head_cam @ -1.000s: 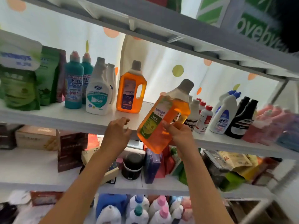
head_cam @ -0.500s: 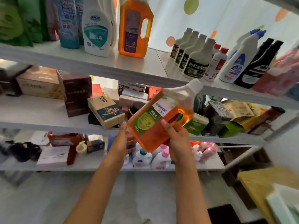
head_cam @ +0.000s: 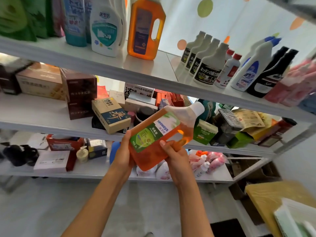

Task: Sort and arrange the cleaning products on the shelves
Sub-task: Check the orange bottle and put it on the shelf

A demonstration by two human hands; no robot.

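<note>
I hold an orange bottle (head_cam: 159, 134) with a green label and a white cap, tilted with the cap up to the right, in front of the middle shelf. My right hand (head_cam: 174, 158) grips its lower right side near the handle, thumb on the front. My left hand (head_cam: 124, 151) holds its lower left edge. A second orange bottle (head_cam: 145, 29) stands on the upper shelf (head_cam: 153, 71) beside a white bottle (head_cam: 106, 29) with a teal label.
On the upper shelf's right stand a row of white bottles with black labels (head_cam: 206, 65), red-capped bottles (head_cam: 229, 71), blue-capped and black bottles. Boxes (head_cam: 109, 115) crowd the middle shelf. Pump bottles and pink packs (head_cam: 212, 161) lie on the lower shelf. A yellow board (head_cam: 273, 199) lies bottom right.
The bottle came down from the upper shelf level to in front of the middle shelf. My left hand moved from the shelf edge onto the bottle. The view tilted downward.
</note>
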